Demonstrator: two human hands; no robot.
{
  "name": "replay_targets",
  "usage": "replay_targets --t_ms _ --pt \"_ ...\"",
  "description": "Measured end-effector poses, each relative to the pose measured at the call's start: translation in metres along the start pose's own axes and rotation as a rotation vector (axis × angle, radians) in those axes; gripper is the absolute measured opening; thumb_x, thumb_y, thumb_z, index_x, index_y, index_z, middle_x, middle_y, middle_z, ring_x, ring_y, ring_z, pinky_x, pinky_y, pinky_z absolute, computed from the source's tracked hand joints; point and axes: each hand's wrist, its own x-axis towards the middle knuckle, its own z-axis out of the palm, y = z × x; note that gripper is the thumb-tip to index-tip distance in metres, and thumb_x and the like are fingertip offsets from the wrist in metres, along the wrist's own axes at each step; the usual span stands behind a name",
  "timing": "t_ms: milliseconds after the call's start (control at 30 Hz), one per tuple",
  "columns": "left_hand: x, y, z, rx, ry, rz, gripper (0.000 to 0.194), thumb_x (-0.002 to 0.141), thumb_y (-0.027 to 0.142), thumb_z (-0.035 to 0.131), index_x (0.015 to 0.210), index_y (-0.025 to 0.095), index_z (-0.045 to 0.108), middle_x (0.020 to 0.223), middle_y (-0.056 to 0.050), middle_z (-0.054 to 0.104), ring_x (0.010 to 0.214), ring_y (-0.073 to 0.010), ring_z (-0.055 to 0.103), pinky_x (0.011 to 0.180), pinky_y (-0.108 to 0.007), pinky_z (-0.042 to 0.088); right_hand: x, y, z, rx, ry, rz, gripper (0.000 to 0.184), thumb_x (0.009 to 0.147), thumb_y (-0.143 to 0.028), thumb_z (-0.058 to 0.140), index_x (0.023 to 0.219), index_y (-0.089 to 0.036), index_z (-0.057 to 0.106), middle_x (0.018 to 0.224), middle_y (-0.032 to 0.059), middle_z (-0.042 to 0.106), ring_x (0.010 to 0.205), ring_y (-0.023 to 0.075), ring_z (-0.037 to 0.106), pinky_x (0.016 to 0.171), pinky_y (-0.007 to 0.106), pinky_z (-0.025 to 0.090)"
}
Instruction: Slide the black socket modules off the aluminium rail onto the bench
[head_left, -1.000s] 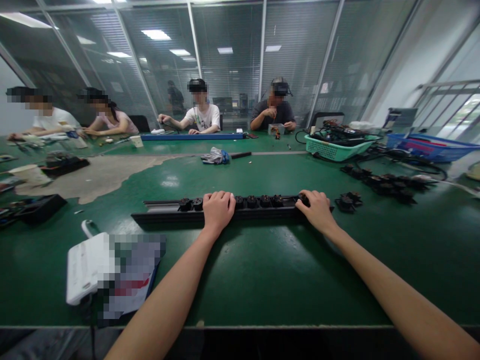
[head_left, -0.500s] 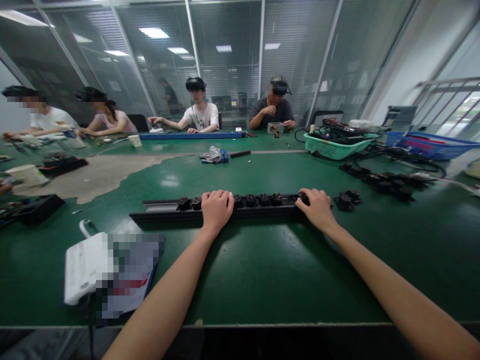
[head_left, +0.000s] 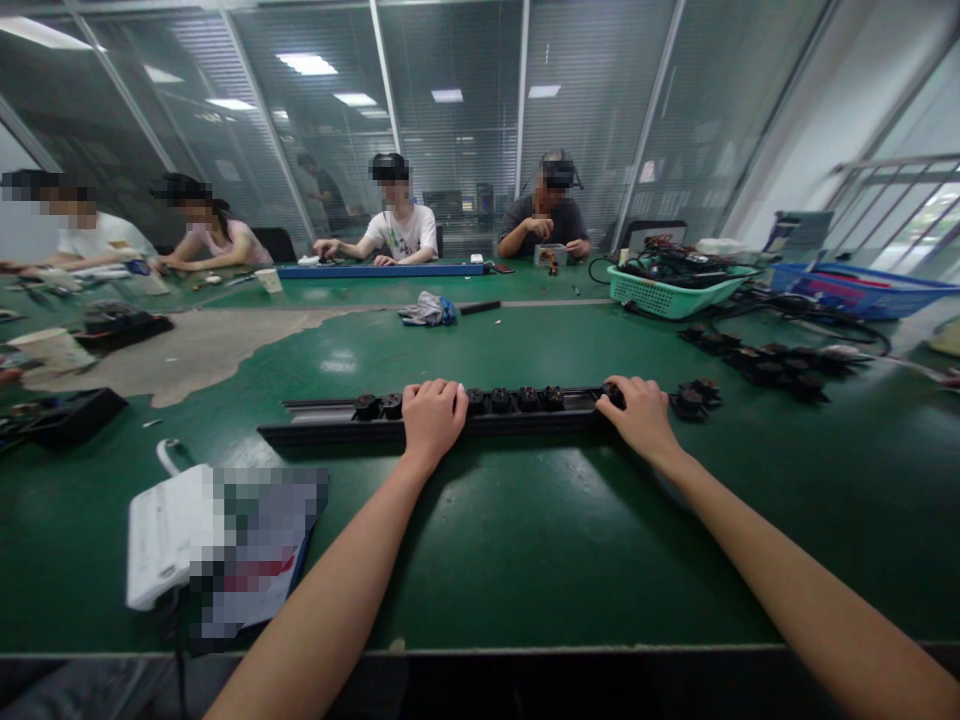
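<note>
A long black rail lies across the green workbench in front of me, with several round black sockets standing in a row on it. My left hand is curved over the rail's middle and covers part of the row. My right hand grips its right end, beside the last socket. Just past that hand sits a loose black socket block. The rail's underside and the parts beneath my palms are hidden.
A white box with a pixelated paper lies at the near left. Several black socket blocks sit at the right, behind them a green basket of cables. Co-workers sit across the bench at a blue rail.
My right hand has shifted slightly right along the rail, closer to the loose socket block. My left hand has stayed in place, and the view has tilted slightly.
</note>
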Motion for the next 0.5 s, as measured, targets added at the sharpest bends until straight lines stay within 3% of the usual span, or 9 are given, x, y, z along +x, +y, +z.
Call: replay_targets --t_ms 500 --pt "0.0003 0.0011 -0.0013 0.027 0.001 0.010 0.038 0.102 0.033 0.037 0.083 0.021 0.066 0.090 -0.008 0.073 0.088 -0.0242 0.064 0.086 -0.042 0.036 -0.0006 -0.0024 -0.0021 0.010 -0.003 0.068 0.035 0.087 -0.042 0.048 0.109 -0.019 0.063 0.108 0.0132 0.067 0.099 0.0299 0.052 0.083 0.040 0.033"
